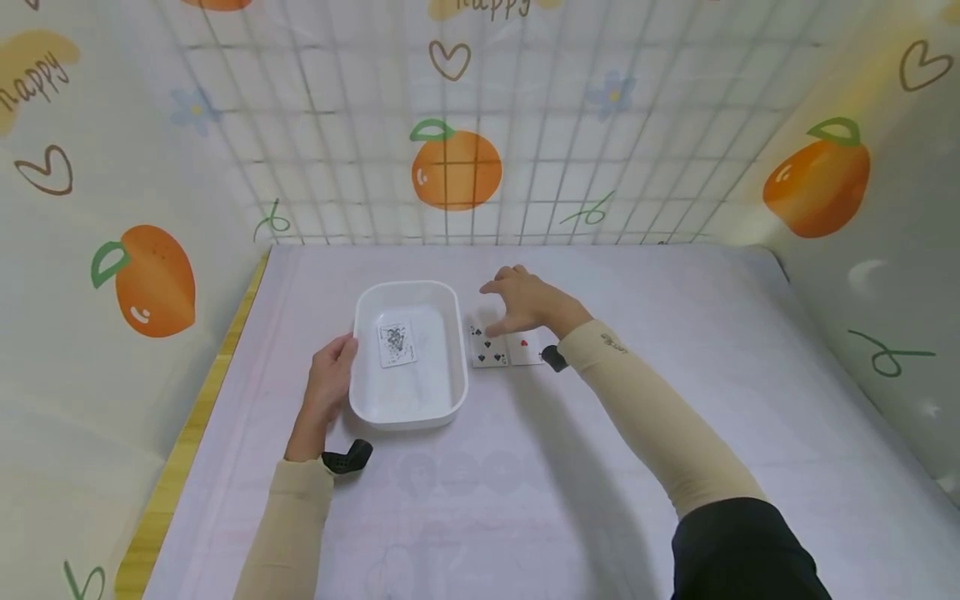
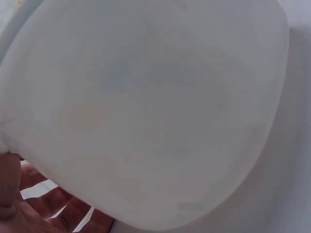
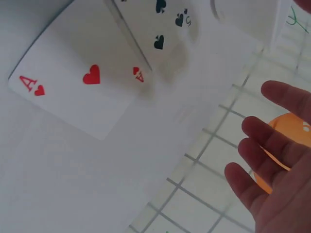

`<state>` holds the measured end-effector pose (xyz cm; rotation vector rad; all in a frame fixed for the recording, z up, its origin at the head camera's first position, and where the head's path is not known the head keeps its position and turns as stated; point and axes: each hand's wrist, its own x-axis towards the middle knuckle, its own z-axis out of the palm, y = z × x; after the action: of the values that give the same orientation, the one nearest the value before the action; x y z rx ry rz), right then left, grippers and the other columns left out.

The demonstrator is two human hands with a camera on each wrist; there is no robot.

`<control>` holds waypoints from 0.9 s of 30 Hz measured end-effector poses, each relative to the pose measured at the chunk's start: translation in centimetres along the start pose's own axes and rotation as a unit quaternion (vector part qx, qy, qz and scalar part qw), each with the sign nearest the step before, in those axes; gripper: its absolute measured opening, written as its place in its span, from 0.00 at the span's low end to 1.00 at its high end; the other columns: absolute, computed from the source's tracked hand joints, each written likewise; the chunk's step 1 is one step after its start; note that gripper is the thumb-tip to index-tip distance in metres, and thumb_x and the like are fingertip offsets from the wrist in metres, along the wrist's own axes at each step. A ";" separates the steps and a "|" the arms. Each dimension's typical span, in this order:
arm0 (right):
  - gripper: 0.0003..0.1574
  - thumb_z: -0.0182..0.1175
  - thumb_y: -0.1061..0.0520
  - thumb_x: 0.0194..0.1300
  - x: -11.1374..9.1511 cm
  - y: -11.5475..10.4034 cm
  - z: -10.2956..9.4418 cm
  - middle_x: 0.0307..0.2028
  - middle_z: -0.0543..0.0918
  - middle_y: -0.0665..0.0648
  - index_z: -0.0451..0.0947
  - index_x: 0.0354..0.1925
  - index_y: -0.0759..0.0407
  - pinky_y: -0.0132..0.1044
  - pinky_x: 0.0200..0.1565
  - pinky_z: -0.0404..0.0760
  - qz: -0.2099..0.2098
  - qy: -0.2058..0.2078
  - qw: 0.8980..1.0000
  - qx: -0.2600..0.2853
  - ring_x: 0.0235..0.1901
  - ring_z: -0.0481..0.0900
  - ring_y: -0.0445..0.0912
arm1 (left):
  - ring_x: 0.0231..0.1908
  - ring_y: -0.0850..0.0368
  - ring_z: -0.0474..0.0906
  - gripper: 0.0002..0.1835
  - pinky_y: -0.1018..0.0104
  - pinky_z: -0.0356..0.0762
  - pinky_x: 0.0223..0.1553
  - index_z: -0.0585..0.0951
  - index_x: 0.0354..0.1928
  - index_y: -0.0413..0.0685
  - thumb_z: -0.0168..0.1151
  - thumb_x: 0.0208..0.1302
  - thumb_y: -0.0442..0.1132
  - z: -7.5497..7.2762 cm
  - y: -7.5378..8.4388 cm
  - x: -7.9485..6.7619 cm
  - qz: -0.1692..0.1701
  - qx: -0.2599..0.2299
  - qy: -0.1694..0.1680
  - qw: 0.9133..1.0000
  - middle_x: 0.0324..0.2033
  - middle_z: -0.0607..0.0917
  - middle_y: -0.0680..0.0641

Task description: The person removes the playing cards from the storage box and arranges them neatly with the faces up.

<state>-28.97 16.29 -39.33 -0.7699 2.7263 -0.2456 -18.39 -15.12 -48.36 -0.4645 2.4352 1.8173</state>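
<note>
Since everything centres on the white tray (image 1: 435, 387), treat that as the middle of the clock as the head camera sees it. It's near the middle of the table with one playing card (image 1: 396, 345) face up inside, a busy black figure on it; can't tell whether the tray's base sits flat. Left hand (image 1: 331, 375) grips it at 9 o'clock. At 3 o'clock, just beside the tray, are a spades card (image 1: 491, 353) and then the ace of hearts (image 3: 80, 70), side by side and face up. Right hand (image 1: 528, 302) hovers at 2 o'clock above that pair, thumb and fingers wide apart, palm bare. Both forearms wear beige sleeves (image 1: 277, 533), and the right arm throws a long soft shadow out towards 4. As for the surface, it's a pale lilac-white cloth (image 1: 652, 308), faint shapes showing between 5 and 6, with a yellow wooden edge (image 1: 168, 483) peeking out from about 8 to 10. Room-wise, a wire grid (image 1: 333, 179) stands at 12 with a thin pale sheet (image 1: 536, 108) over it, printed with oranges, hearts, blue flowers and "happy". Same print hangs down both sides, fat oranges around 9:30 and 2.
</note>
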 end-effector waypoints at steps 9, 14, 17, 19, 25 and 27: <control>0.49 0.66 0.34 0.54 0.9 -1.3 -0.4 0.63 0.69 0.61 0.70 0.68 0.54 0.57 0.58 0.71 -0.013 0.001 1.000 -0.010 0.60 0.64 0.56 | 0.62 0.45 0.72 0.28 0.49 0.71 0.62 0.68 0.71 0.47 0.45 0.77 0.53 -0.1 -0.2 0.3 0.004 -0.007 0.002 1.000 0.65 0.74 0.42; 0.49 0.67 0.35 0.53 1.3 -2.2 -0.8 0.61 0.71 0.62 0.71 0.67 0.56 0.57 0.56 0.73 -0.033 0.012 0.999 -0.007 0.57 0.65 0.56 | 0.62 0.46 0.72 0.28 0.50 0.71 0.62 0.68 0.71 0.47 0.46 0.77 0.53 -0.2 -0.3 0.4 0.004 -0.013 0.000 1.000 0.64 0.74 0.42; 0.49 0.66 0.34 0.53 1.5 -2.7 -1.0 0.60 0.71 0.61 0.71 0.67 0.56 0.57 0.55 0.73 -0.041 0.011 0.999 -0.006 0.57 0.65 0.56 | 0.62 0.47 0.72 0.28 0.50 0.71 0.62 0.68 0.71 0.48 0.46 0.77 0.55 -0.3 -0.4 0.5 0.004 -0.016 -0.004 1.000 0.64 0.74 0.43; 0.49 0.66 0.34 0.53 1.8 -3.0 -1.1 0.60 0.71 0.61 0.71 0.68 0.56 0.56 0.56 0.73 -0.040 0.008 0.999 -0.005 0.57 0.65 0.55 | 0.62 0.47 0.72 0.29 0.50 0.70 0.62 0.68 0.71 0.48 0.46 0.77 0.56 -0.3 -0.4 0.5 0.005 -0.016 -0.007 1.000 0.64 0.75 0.43; 0.50 0.66 0.33 0.53 2.4 -4.2 -1.3 0.61 0.71 0.60 0.71 0.68 0.55 0.55 0.56 0.73 -0.041 0.005 0.999 -0.009 0.57 0.64 0.54 | 0.61 0.47 0.72 0.29 0.50 0.71 0.62 0.69 0.71 0.48 0.46 0.76 0.56 -0.3 -0.4 0.6 0.011 -0.019 -0.005 1.000 0.64 0.75 0.42; 0.50 0.66 0.33 0.53 2.6 -4.5 -1.4 0.61 0.71 0.60 0.71 0.68 0.55 0.54 0.57 0.72 -0.046 0.003 0.999 -0.011 0.57 0.64 0.54 | 0.61 0.47 0.73 0.29 0.50 0.71 0.61 0.69 0.71 0.48 0.46 0.77 0.55 -0.2 -0.4 0.6 0.011 -0.018 -0.005 1.000 0.64 0.75 0.42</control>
<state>-29.36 11.19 -37.58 -0.9035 2.7058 -0.2384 -18.78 -15.56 -48.79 -0.4309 2.4139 1.8718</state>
